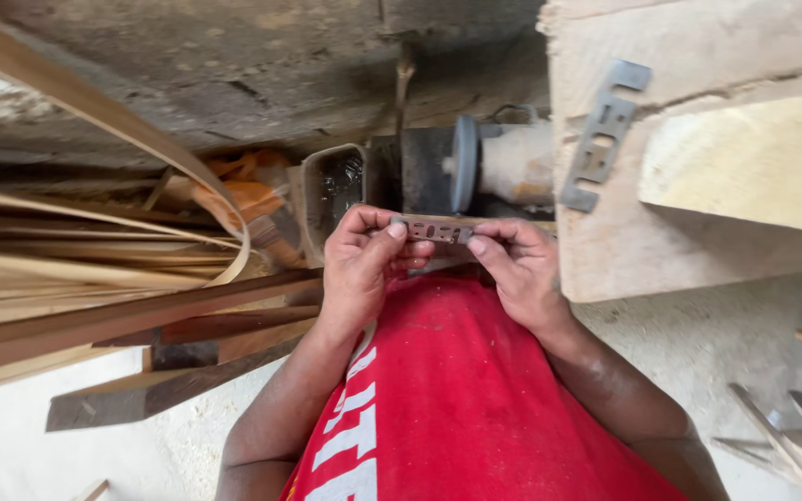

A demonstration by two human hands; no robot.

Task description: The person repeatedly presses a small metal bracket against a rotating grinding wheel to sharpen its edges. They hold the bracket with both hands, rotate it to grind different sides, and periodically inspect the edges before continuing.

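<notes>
A person in a red shirt holds a small slotted metal plate level between both hands, just in front of a bench grinder. The left hand pinches the plate's left end, its fingers curled tight around it; the right hand grips the right end, thumb pressed along the near edge. Right of the grinder, a second slotted metal plate lies flat on a pale wooden desk. Left of the grinder sit an open grey box, orange rags and stacked wooden strips. Sawdust covers the floor below.
</notes>
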